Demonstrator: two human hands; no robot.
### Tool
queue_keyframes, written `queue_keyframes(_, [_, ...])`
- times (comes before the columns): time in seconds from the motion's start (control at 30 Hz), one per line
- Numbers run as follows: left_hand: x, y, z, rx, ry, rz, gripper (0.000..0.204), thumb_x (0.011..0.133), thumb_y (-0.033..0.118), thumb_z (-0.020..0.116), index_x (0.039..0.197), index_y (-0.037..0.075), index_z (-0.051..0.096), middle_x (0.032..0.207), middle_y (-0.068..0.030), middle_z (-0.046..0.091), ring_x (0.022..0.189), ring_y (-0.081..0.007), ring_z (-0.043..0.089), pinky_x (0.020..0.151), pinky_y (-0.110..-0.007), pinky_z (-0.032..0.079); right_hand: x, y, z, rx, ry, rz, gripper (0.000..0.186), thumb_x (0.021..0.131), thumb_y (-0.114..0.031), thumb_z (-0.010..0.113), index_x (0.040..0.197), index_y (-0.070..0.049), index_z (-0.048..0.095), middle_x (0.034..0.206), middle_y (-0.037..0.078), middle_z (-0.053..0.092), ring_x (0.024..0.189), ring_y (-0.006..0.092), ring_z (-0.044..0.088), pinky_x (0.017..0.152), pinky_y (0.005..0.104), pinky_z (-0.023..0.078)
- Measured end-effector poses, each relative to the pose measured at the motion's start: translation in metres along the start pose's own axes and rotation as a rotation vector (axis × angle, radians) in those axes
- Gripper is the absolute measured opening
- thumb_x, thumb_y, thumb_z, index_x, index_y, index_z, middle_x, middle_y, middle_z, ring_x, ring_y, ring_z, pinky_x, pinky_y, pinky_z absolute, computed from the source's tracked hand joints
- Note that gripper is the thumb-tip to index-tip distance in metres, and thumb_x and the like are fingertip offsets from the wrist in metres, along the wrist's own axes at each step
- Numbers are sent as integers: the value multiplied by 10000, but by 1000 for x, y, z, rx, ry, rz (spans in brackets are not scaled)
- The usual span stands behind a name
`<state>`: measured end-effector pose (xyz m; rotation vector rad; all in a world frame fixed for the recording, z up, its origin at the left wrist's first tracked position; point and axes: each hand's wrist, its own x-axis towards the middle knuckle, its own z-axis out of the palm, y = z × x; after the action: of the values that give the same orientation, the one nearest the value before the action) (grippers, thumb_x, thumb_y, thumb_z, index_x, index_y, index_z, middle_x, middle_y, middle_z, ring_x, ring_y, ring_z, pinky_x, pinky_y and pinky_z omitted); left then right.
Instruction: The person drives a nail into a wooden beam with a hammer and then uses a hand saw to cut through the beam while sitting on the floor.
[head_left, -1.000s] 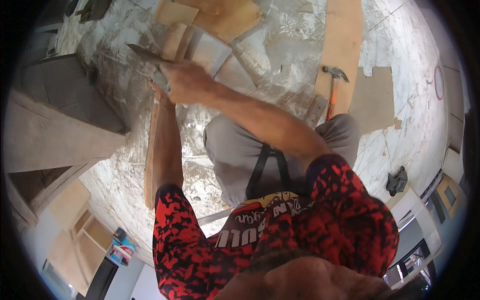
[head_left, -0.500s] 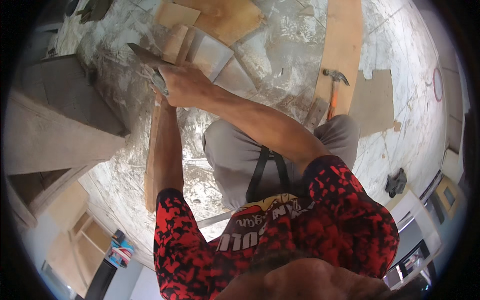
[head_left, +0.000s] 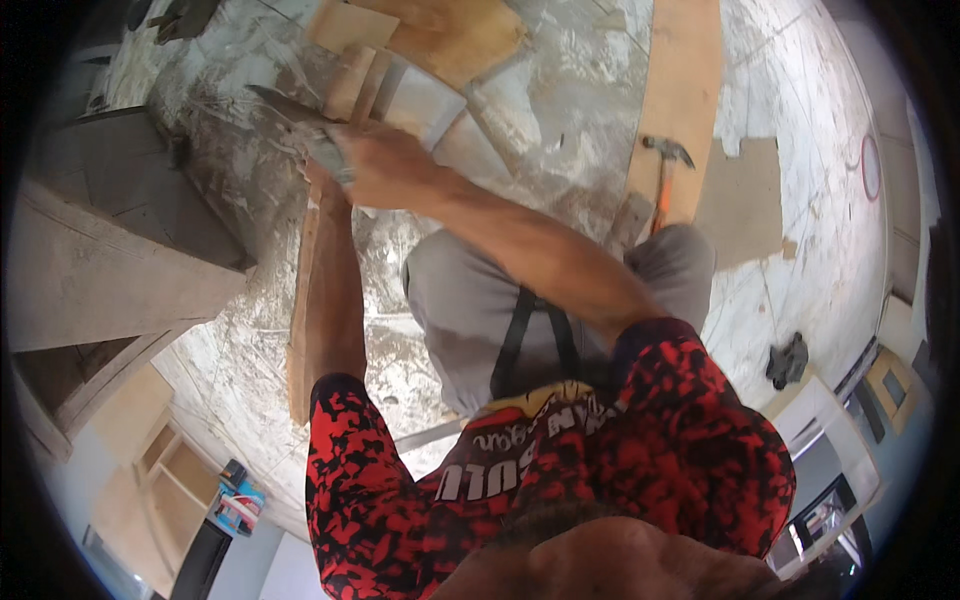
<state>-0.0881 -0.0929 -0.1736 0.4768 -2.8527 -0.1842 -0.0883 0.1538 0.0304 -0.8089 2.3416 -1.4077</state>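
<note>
My right hand [head_left: 392, 168] is closed round the grey handle of a handsaw, and its fingers are smeared by motion. The dark saw blade [head_left: 282, 108] points away to the far left. Just below it, my left hand [head_left: 325, 183] grips the far end of a long narrow wooden strip [head_left: 300, 375], which runs back toward me beside my left forearm. Both hands are close together, and the spot where blade and wood meet is hidden and blurred.
A claw hammer [head_left: 666, 178] with an orange handle lies on a long wooden board [head_left: 688, 70] at the right. Sheet offcuts [head_left: 455, 40] lie ahead on the stained floor. A large wooden box-like piece [head_left: 120, 265] stands at the left, and a dark crumpled thing [head_left: 788, 362] lies far right.
My right hand has drawn back a little to the right with the saw, blurring as it moves. The left hand stays nearly in place on the wooden strip.
</note>
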Motion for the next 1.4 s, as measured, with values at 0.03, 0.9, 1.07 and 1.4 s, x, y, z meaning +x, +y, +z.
queue_keyframes(0.03, [-7,-5,-2,-10,1,-9,895,747,474,686,1362,-93,365,1383,-262,432,1287,-418,416,1002,-628,322,-22,-1,-4,58,-93,88,689,752,-184,711,1370,-64,430,1120,235,623,1021,399,601,858,446,492])
queue_keyframes(0.9, [0,71,-66,192,-112,127,711,774,376,692,1276,-45,414,1257,-220,500,1155,-402,501,944,-542,389,6,13,5,-22,124,-132,700,730,-189,661,1385,-108,429,1121,228,612,963,397,609,832,462,501])
queue_keyframes(1.07, [-1,38,-66,161,-48,206,649,799,370,656,1240,-43,421,1214,-234,513,1158,-400,504,923,-526,413,-93,2,-30,85,-62,127,707,770,-89,636,1427,-112,377,1268,218,561,1134,388,566,923,450,488])
queue_keyframes(1.4, [7,37,-34,-180,-194,47,798,805,421,659,1348,-76,352,1330,-236,466,1255,-359,446,952,-599,369,1,7,1,-21,26,-11,733,732,-165,676,1406,-83,399,1161,223,608,992,401,605,847,427,507])
